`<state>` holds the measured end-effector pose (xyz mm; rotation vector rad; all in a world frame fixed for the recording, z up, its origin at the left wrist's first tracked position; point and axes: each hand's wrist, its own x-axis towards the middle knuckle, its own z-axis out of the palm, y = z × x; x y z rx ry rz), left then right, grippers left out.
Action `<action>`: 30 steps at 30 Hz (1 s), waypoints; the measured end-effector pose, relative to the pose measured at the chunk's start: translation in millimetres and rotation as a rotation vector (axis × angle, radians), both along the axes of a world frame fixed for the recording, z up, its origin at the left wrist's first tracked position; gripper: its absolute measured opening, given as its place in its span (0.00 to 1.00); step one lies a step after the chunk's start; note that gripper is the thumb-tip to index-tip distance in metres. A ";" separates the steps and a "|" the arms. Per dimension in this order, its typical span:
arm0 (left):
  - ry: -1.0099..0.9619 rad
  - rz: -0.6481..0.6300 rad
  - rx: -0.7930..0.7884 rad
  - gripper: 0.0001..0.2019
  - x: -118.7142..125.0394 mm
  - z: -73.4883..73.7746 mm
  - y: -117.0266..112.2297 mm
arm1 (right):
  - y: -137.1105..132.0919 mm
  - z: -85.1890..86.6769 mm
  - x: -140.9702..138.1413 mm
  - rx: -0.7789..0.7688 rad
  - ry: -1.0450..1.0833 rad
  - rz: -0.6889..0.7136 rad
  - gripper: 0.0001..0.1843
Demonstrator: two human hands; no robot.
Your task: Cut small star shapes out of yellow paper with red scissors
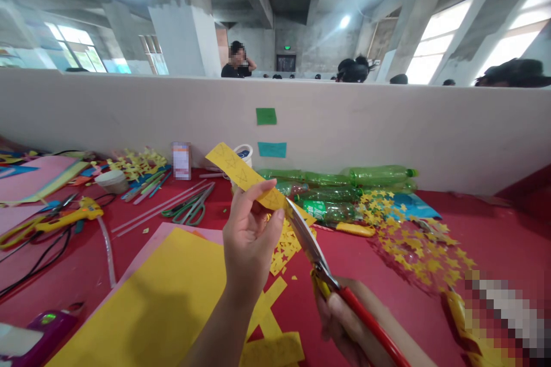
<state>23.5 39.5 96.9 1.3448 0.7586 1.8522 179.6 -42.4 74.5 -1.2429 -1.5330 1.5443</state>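
Observation:
Pinched between the thumb and fingers of my left hand [249, 235] is a strip of yellow paper [235, 166] with stars drawn on it in outline. My right hand [344, 309] grips red-handled scissors [307, 235], whose blades reach up to the strip's lower right end. The blades look nearly closed at the paper. Below the strip lies a pile of yellow cut scraps [284, 246], partly hidden by my left hand. Large yellow sheets [172, 298] lie under my left forearm, and more yellow strips [271, 350] are between my arms.
Green plastic bottles [336, 195] lie along the white partition [129, 109]. Many yellow stars [422, 246] spread at the right, near a yellow-handled cutter [355, 230]. At left are green-handled scissors [189, 209], a yellow glue gun [81, 212], straws and a white cup [112, 182].

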 end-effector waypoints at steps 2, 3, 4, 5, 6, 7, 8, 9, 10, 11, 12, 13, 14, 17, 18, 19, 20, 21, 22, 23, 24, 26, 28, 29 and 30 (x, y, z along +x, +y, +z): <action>-0.007 -0.012 -0.002 0.17 0.1 0.1 0.5 | 1.3 -3.0 0.0 0.010 0.029 0.008 0.32; -0.009 -0.020 -0.002 0.17 0.0 0.2 0.6 | 2.0 -4.8 0.1 0.013 0.038 0.010 0.31; -0.014 -0.025 -0.001 0.17 -0.1 0.3 0.7 | 2.6 -6.6 0.4 0.015 0.045 0.012 0.31; -0.019 -0.029 -0.001 0.17 -0.2 0.3 0.6 | 3.2 -8.4 0.7 0.016 0.050 0.014 0.31; -0.026 -0.029 -0.003 0.17 -0.4 0.4 0.5 | 3.8 -9.9 1.0 0.023 0.057 0.015 0.30; -0.031 -0.031 -0.006 0.17 -0.6 0.5 0.4 | 4.3 -10.9 1.4 0.035 0.072 0.023 0.30; -0.035 -0.039 -0.011 0.17 -0.8 0.6 0.2 | 4.7 -11.2 1.7 0.041 0.088 0.031 0.30; -0.038 -0.052 -0.016 0.17 -0.8 0.9 0.0 | 4.9 -10.6 1.9 0.039 0.098 0.034 0.30; -0.044 -0.066 -0.025 0.17 -0.8 1.3 -0.1 | 4.8 -8.9 2.1 0.039 0.114 0.049 0.30; -0.053 -0.077 -0.033 0.17 -0.6 1.9 -0.2 | 4.5 -6.3 2.2 0.006 0.086 0.028 0.30; -0.068 -0.080 -0.041 0.17 -0.5 2.6 -0.1 | 4.0 -2.9 2.2 -0.023 0.054 0.004 0.31; -0.083 -0.080 -0.047 0.16 -0.4 3.4 0.1 | 3.3 0.9 2.3 -0.048 0.031 -0.007 0.31; -0.095 -0.079 -0.051 0.16 -0.5 4.2 0.5 | 2.6 4.6 2.4 -0.054 0.008 -0.017 0.32; -0.094 -0.102 -0.067 0.16 -3.4 5.5 2.6 | 1.7 11.0 3.4 -0.059 -0.040 -0.016 0.33; -0.082 -0.119 -0.078 0.15 -5.3 5.4 3.4 | 2.3 10.6 4.1 -0.066 -0.049 -0.012 0.33; -0.065 -0.138 -0.090 0.15 -7.7 5.2 4.3 | 3.4 8.8 4.9 -0.070 -0.054 -0.008 0.33; -0.046 -0.157 -0.105 0.14 -10.4 4.9 5.1 | 4.9 5.8 5.9 -0.072 -0.055 -0.002 0.33; -0.027 -0.173 -0.120 0.14 -13.2 4.7 5.8 | 6.7 2.0 7.1 -0.070 -0.057 0.003 0.33; -0.009 -0.184 -0.134 0.14 -16.0 4.5 6.4 | 8.5 -2.2 8.2 -0.052 -0.058 0.012 0.32; 0.007 -0.191 -0.147 0.13 -18.7 4.5 7.0 | 10.0 -6.2 9.5 -0.051 -0.054 0.032 0.32; 0.021 -0.192 -0.158 0.13 -21.2 4.7 7.6 | 10.9 -9.6 10.8 -0.043 -0.060 0.039 0.32; 0.049 -0.189 -0.168 0.12 -25.4 5.1 8.9 | 10.1 -13.0 13.6 -0.077 -0.063 0.084 0.32; 0.085 -0.193 -0.168 0.12 -28.9 5.2 10.8 | 6.4 -11.9 16.8 -0.019 -0.120 0.015 0.32; 0.105 -0.200 -0.166 0.12 -30.5 5.0 11.8 | 4.1 -10.0 18.6 -0.013 -0.144 -0.006 0.32; 0.126 -0.206 -0.163 0.12 -32.0 4.8 12.8 | 2.1 -7.7 20.6 -0.002 -0.169 -0.021 0.33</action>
